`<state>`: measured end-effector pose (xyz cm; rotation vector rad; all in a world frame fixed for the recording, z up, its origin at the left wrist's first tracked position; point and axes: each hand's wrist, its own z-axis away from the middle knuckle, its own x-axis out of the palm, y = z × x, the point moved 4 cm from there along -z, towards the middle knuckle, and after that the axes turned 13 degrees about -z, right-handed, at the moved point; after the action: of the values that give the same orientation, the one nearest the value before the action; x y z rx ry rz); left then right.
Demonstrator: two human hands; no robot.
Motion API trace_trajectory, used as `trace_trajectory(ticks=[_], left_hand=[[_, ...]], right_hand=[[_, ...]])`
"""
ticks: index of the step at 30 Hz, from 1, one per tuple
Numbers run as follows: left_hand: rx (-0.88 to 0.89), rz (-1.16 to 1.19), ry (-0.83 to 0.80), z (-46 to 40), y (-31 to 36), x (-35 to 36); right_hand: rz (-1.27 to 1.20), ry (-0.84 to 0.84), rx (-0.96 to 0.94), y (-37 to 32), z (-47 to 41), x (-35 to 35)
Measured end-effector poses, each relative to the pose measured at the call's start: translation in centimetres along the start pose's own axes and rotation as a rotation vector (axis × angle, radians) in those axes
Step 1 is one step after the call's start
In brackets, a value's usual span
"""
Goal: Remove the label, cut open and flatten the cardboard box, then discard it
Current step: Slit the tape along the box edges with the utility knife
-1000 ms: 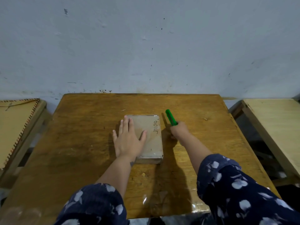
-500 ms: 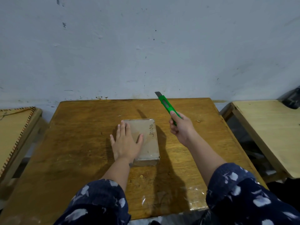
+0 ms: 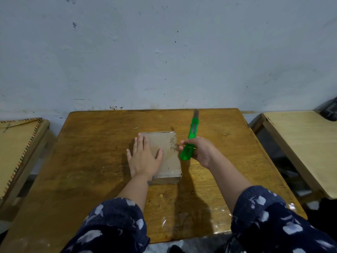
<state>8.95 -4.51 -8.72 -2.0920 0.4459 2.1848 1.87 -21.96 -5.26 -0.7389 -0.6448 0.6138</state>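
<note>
A small flat cardboard box [image 3: 168, 154], wrapped in shiny tape with handwriting along its right side, lies in the middle of the wooden table [image 3: 91, 161]. My left hand [image 3: 144, 157] rests flat on the box's left half, fingers spread. Just right of the box, my right hand [image 3: 200, 150] grips a green utility knife [image 3: 190, 137] raised above the table. Its short blade is out and points away from me toward the wall.
A pale wooden table [image 3: 300, 147] stands to the right with a dark object [image 3: 330, 110] at its far corner. To the left is another surface with a stitched-edge board [image 3: 16, 147]. A scrap of clear tape [image 3: 218, 216] lies on the table's near edge. A wall rises right behind.
My right hand lifted the green knife off the table beside the box and turned it, blade out, pointing toward the wall. My left hand stayed flat on the box.
</note>
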Motion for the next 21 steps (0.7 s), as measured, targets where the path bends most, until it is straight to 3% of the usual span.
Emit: trace_trajectory(ticks=[3,6,17,21], left_hand=[[0.003,0.038,0.005,0.0,0.0,0.1],[-0.012,0.079,0.012,0.1,-0.1,0.2],[-0.034,0.08,0.036,0.2,0.0,0.0],[-0.038,0.093,0.041,0.1,-0.1,-0.1]], right_hand=[[0.082,0.004,-0.006,-0.4,-0.3,0.6],[0.354,0.016,-0.114,-1.2,-0.4,1.5],[1.529,-0.018,-0.771,-2.2,-1.0,7.2],[1.655,-0.055,-0.864,-1.5,-1.6,8.9]])
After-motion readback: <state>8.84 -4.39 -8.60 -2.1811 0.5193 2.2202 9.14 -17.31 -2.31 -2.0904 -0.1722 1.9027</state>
